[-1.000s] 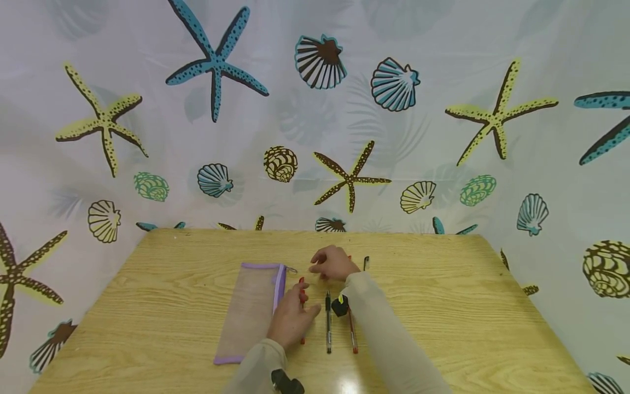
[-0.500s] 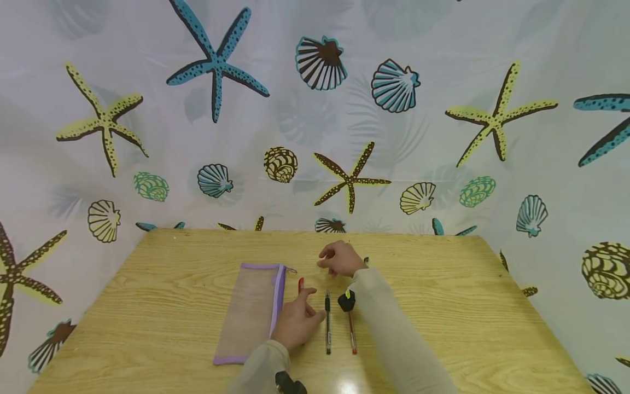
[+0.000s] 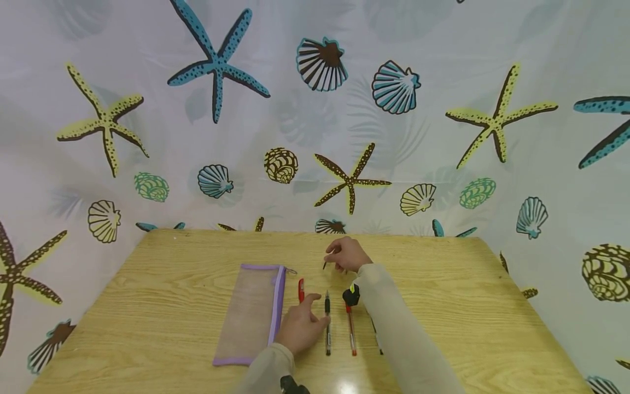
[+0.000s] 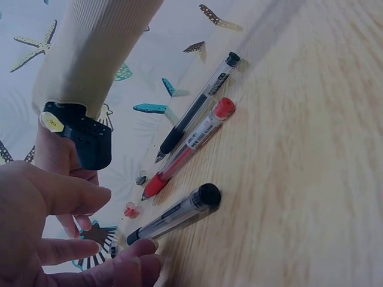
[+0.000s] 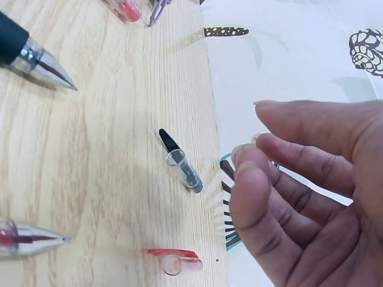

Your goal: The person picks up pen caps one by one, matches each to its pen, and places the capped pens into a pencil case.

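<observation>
My right hand (image 3: 346, 254) hovers near the table's far edge with fingers loosely bent and nothing between them. In the right wrist view a black pen cap (image 5: 179, 161) lies beside those fingers, and a red pen cap (image 5: 179, 260) is nearby. My left hand (image 3: 301, 328) is spread low over the table, fingertips right at an uncapped black pen (image 3: 327, 323). Partly under that hand is a red pen (image 3: 301, 290). Farther right lie an uncapped red pen (image 3: 351, 331) and another black pen (image 4: 197, 107), which the right sleeve partly covers in the head view.
A mesh zip pouch (image 3: 248, 317) with purple trim lies flat left of the pens. The wooden table (image 3: 157, 295) ends at a patterned curtain (image 3: 275, 120) behind and at both sides.
My right hand has moved slightly away and to the right, and the black cap shows below its fingers. My left hand has shifted right and nearer, from the red pen toward the black pen.
</observation>
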### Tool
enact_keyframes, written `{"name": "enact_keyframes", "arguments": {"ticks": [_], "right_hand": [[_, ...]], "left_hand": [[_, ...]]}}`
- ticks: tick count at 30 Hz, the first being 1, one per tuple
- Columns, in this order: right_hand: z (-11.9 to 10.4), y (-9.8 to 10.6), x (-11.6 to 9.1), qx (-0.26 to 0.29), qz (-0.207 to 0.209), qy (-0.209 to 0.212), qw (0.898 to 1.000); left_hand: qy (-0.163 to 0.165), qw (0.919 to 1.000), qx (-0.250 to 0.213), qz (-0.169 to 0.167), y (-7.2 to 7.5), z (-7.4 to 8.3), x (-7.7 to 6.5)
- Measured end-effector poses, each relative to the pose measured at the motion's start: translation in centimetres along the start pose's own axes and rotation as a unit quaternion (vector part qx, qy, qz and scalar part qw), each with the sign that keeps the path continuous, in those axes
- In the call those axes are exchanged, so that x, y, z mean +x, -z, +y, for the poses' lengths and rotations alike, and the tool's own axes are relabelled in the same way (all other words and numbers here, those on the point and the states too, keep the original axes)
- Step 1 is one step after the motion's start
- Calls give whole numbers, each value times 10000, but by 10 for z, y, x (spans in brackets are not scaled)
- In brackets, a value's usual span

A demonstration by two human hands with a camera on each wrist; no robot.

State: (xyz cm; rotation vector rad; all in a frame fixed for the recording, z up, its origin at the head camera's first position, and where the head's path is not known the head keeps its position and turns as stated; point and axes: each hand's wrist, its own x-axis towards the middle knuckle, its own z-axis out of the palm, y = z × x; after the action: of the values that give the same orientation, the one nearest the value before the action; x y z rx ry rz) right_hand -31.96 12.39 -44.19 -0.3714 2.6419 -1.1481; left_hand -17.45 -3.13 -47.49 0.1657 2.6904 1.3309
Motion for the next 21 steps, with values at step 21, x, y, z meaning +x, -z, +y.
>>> {"name": "enact_keyframes", "arguments": {"ticks": [21], "right_hand": [[12,3,16,-140,102,-302,9994]], "left_hand": [[-180,9965,747,333,-12,7,0]]}}
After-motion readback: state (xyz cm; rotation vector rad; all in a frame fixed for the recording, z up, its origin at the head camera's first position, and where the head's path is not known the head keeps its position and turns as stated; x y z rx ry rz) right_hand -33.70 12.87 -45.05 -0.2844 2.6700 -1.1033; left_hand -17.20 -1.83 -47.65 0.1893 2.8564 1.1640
